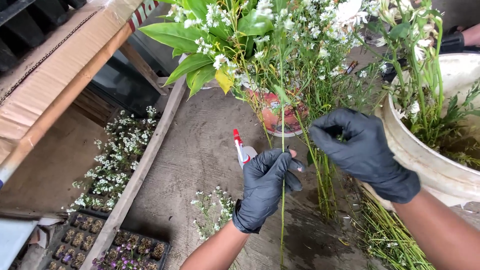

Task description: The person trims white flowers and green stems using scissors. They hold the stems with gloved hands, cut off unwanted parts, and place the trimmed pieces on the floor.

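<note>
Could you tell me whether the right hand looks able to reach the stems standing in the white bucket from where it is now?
Probably yes: the right hand sits beside the white bucket's rim, with nothing between it and the stems rising above.

Both hands wear black gloves: the left hand (265,182) at lower centre, the right hand (362,152) to its right. The stem (282,165) between them is plain green, under small white flowers (300,30) and broad green leaves (192,42), one yellow. The tool (241,147) by the left glove is red and white. The pot (275,112) at centre is mottled orange-red and white. The bucket (435,170) at right is off-white. Upper left, the cardboard (45,70) is tan.
</note>
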